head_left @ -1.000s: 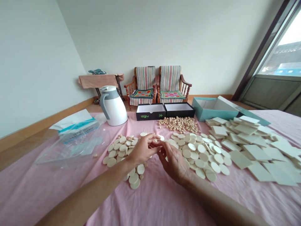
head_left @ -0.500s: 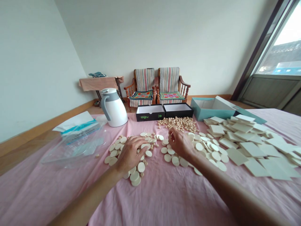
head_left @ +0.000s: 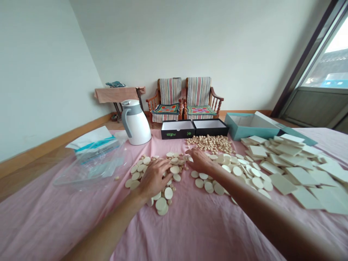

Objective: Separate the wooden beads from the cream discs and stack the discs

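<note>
Discs (head_left: 161,204) — round, no long axis — lie just left of the frame's centre in the head view, beneath the nearer left hand (head_left: 154,177), its thumb and fingers apart. Right hand (head_left: 199,160), mid-frame, hangs beside their upper-right edge; its grip I cannot tell.

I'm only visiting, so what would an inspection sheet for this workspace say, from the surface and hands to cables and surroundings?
Surface: wrinkled pink cloth.
Work pieces: left discs, right discs; beads behind; square tiles heaped at right.
Clutter: jug and clear plastic bag at left; open black boxes and blue box at back.
Hands: left hand over the left discs, thumb and fingers apart; right hand between both groups, grip unclear.
Cables: nothing seen.
Surroundings: two chairs beyond; window at right.
</note>
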Demonstrator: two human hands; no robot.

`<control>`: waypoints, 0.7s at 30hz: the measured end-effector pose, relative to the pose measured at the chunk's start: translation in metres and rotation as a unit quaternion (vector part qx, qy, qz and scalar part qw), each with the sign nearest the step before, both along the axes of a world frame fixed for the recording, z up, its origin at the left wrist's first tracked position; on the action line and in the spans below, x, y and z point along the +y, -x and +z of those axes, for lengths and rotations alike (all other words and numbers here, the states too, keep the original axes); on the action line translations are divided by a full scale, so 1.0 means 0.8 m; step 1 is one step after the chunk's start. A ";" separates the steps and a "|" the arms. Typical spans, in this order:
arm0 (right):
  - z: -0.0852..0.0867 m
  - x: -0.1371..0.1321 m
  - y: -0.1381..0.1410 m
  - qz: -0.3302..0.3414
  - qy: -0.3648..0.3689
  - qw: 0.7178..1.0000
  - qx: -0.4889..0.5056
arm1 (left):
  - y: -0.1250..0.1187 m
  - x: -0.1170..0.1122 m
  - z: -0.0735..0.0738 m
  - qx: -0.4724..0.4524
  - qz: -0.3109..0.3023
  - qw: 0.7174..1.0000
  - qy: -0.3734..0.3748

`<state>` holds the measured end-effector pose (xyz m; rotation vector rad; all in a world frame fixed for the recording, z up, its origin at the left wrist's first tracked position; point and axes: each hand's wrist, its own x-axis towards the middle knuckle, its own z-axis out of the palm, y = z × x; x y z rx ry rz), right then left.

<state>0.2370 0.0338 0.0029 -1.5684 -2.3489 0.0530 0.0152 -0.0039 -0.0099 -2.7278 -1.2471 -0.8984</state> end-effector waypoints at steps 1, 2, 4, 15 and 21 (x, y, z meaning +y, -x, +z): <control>-0.005 0.001 0.003 0.001 0.003 1.000 0.003 | 0.000 0.000 0.000 0.001 -0.001 1.000 -0.001; -0.008 0.002 0.006 -0.001 0.006 1.000 0.006 | 0.000 -0.001 0.000 0.003 -0.003 1.000 -0.002; -0.012 0.003 0.007 -0.002 0.008 1.000 0.013 | 0.000 -0.003 0.002 0.013 -0.017 1.000 -0.004; 0.046 -0.059 -0.080 0.006 -0.057 0.996 0.064 | 0.000 -0.002 0.008 -0.006 -0.080 0.997 0.007; 0.049 -0.079 -0.143 -0.045 0.001 0.999 0.025 | 0.004 0.004 0.001 -0.058 -0.044 0.997 -0.010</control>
